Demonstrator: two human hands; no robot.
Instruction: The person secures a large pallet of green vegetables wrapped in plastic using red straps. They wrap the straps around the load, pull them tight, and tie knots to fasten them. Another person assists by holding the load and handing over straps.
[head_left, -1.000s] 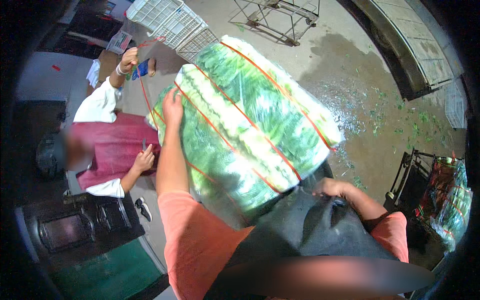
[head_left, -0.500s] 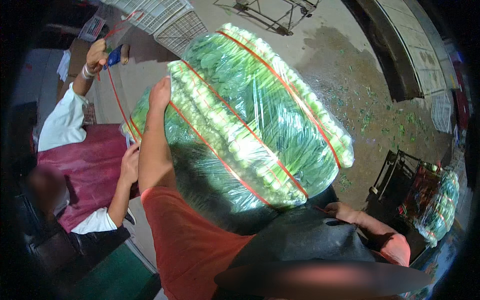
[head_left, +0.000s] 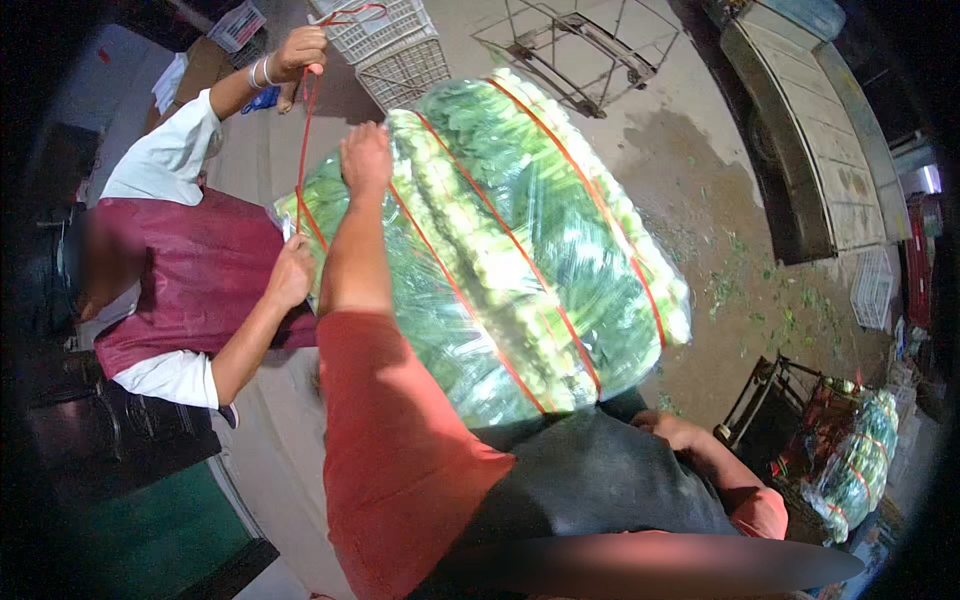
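A big bundle of leafy greens (head_left: 520,250), wrapped in clear plastic and bound with red bands, fills the middle of the view. My left hand (head_left: 365,160) presses on its upper left end. My right hand (head_left: 668,432) sits at the bundle's lower right edge, its fingers hidden behind my dark apron. A co-worker in a maroon vest with white sleeves stands at the left. That person's raised hand (head_left: 298,52) pulls a red string (head_left: 300,150) upward from the bundle's end. Their other hand (head_left: 290,272) rests against that end.
White plastic crates (head_left: 392,42) and a metal rack frame (head_left: 575,42) stand at the back. A long wooden platform (head_left: 812,150) lies at the right. Another wrapped bundle (head_left: 850,455) sits on a dark trolley at lower right. Green scraps (head_left: 765,300) litter the wet floor.
The co-worker's raised hand has drawn the red string higher and tighter. My left hand has stayed on the bundle's end, and the bundle has shifted a little in view.
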